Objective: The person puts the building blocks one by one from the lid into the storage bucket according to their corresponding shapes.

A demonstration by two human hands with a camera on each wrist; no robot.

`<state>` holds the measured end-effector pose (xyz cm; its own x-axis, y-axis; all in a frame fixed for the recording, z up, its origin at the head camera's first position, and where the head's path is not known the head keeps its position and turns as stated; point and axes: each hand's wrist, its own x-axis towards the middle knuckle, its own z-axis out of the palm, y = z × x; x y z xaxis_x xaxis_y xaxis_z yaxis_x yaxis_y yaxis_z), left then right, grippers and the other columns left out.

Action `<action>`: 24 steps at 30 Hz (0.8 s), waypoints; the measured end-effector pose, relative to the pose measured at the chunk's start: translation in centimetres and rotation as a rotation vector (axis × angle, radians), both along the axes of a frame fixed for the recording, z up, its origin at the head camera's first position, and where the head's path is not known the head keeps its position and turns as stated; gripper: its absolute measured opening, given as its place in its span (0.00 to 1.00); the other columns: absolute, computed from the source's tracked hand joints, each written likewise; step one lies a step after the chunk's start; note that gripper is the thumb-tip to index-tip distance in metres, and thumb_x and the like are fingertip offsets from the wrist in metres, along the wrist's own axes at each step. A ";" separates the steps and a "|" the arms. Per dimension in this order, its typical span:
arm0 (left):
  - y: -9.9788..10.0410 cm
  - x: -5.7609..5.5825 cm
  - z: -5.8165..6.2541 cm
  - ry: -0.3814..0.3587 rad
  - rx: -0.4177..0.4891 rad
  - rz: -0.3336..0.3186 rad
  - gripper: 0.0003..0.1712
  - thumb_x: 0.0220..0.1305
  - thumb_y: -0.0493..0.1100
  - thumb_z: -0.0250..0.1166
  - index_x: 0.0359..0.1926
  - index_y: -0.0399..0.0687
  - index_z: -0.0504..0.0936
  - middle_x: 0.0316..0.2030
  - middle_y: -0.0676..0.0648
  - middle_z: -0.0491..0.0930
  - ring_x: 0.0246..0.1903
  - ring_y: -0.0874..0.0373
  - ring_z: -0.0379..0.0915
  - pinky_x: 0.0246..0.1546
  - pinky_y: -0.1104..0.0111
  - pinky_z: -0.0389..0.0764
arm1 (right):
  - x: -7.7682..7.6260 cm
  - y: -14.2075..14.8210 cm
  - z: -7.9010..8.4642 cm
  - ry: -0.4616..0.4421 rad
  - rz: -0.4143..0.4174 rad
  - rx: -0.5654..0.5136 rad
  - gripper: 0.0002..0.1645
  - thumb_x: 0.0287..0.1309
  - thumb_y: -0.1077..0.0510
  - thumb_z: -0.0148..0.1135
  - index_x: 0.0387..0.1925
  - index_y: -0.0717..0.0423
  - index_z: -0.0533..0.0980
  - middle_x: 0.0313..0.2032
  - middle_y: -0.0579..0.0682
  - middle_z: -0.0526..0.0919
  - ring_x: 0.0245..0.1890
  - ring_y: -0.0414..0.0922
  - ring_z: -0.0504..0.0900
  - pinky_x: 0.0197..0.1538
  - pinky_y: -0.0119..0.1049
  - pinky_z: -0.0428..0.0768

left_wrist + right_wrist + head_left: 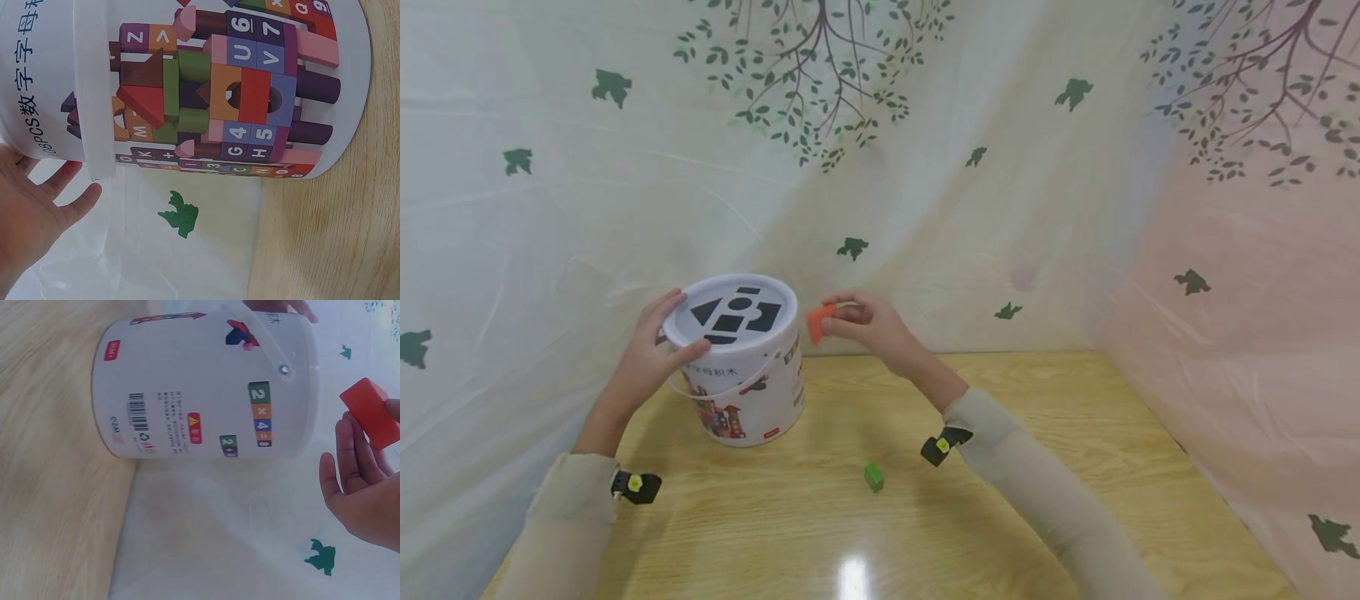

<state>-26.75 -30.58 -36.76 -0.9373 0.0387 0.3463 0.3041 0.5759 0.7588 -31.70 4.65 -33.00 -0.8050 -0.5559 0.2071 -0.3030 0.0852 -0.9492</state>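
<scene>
A white lidded bucket [752, 400] printed with toy blocks stands upright on the wooden table. Its lid [787, 321] carries several dark cut-out shapes. My left hand [655, 342] rests at the lid's left side, thumb over the front rim and fingers spread along the far edge; the left wrist view shows this hand [31, 212] against the bucket's wall. To the right of the lid, my right hand [876, 329] pinches an orange-red toy block [818, 323] between thumb and fingers, held up near rim height. In the right wrist view the block [370, 412] shows flat faces and straight edges.
A small green block [874, 477] lies on the wooden table [1000, 517], in front and to the right of the bucket. The bucket's white handle [722, 395] hangs down its front. Behind the table hangs a pale curtain [925, 217] with leaf and bird prints.
</scene>
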 end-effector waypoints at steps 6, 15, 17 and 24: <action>-0.1 0.0 0.0 0.005 0.007 -0.005 0.52 0.66 0.51 0.68 0.82 0.49 0.48 0.82 0.40 0.39 0.77 0.30 0.41 0.68 0.25 0.54 | -0.6 -1.3 1.8 -0.004 -0.041 0.015 0.26 0.66 0.52 0.67 0.63 0.53 0.75 0.51 0.53 0.87 0.53 0.46 0.84 0.69 0.49 0.77; 0.0 -0.1 -0.1 0.021 0.008 0.000 0.52 0.66 0.49 0.68 0.82 0.47 0.48 0.81 0.37 0.40 0.77 0.30 0.41 0.68 0.26 0.54 | -1.5 -4.2 4.2 0.000 -0.072 0.034 0.26 0.64 0.52 0.69 0.61 0.54 0.76 0.52 0.52 0.86 0.53 0.49 0.83 0.59 0.41 0.83; 0.0 -0.2 -0.2 0.025 0.003 0.003 0.53 0.65 0.49 0.69 0.82 0.47 0.48 0.81 0.37 0.40 0.76 0.29 0.42 0.68 0.26 0.55 | -1.8 -5.0 4.5 -0.016 -0.068 0.029 0.25 0.64 0.53 0.70 0.60 0.54 0.77 0.52 0.52 0.86 0.53 0.48 0.83 0.59 0.42 0.83; 0.0 -0.5 -0.8 0.050 -0.022 0.024 0.52 0.65 0.51 0.69 0.81 0.50 0.50 0.81 0.39 0.42 0.76 0.31 0.46 0.68 0.27 0.58 | -2.5 -7.8 4.7 -0.039 -0.078 0.078 0.26 0.63 0.52 0.71 0.60 0.51 0.77 0.55 0.51 0.85 0.53 0.44 0.83 0.60 0.43 0.84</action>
